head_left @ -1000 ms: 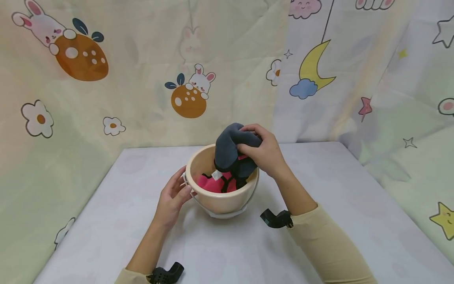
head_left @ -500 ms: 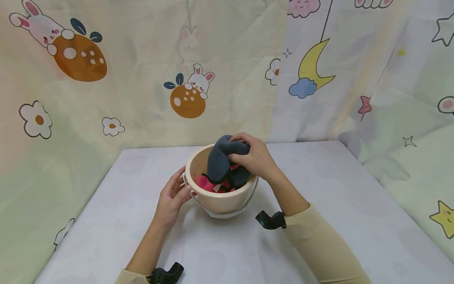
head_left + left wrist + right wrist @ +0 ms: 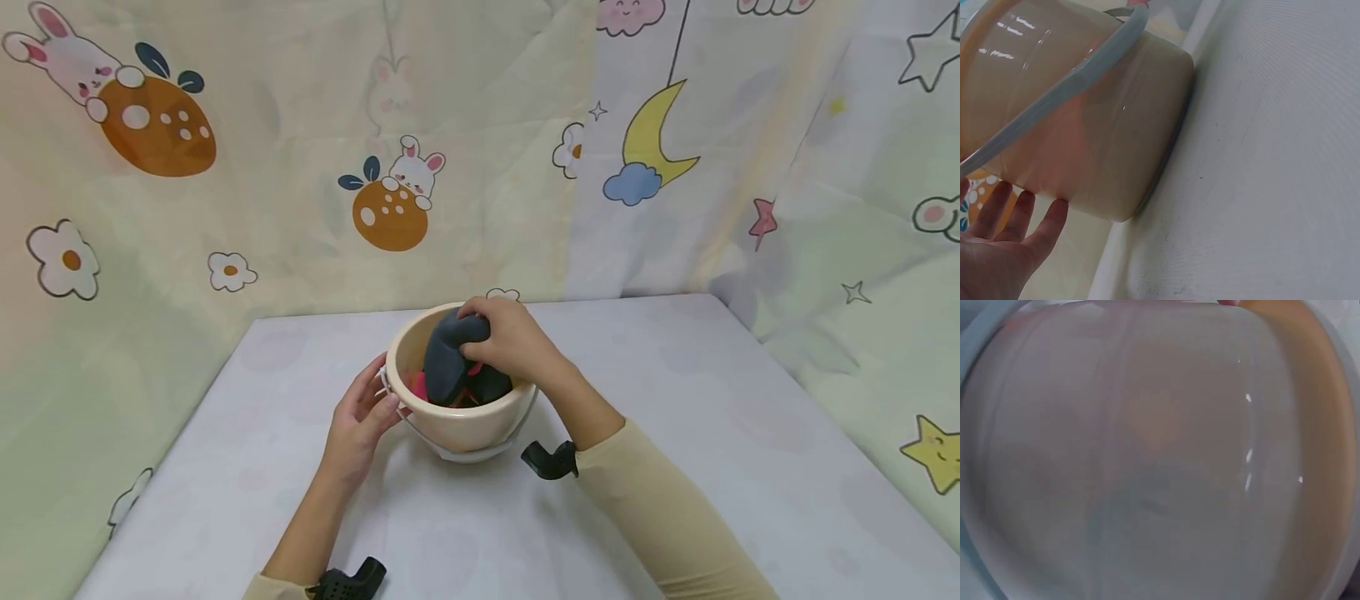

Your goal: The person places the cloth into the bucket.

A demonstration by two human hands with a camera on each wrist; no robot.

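Observation:
A cream bucket stands on the table, its pale grey handle lowered against the outer side. My left hand touches the bucket's left side, with fairly straight fingers in the left wrist view. Inside the bucket, my right hand grips a soft, dark grey-blue plush thing with a curved shape; its exact kind is unclear. Beside it a bit of bright pink cloth shows, mostly hidden. The bucket's wall fills the right wrist view, where nearly all of my right hand is out of sight.
A white cloth covers the table. Behind it hangs a curtain printed with rabbits, flowers and a moon. Black wrist cameras sit on the left wrist and right wrist.
My right hand has moved left and down, lowering the grey-blue plush thing deeper into the bucket. More of the pink cloth is covered. My left hand stays at the bucket's side.

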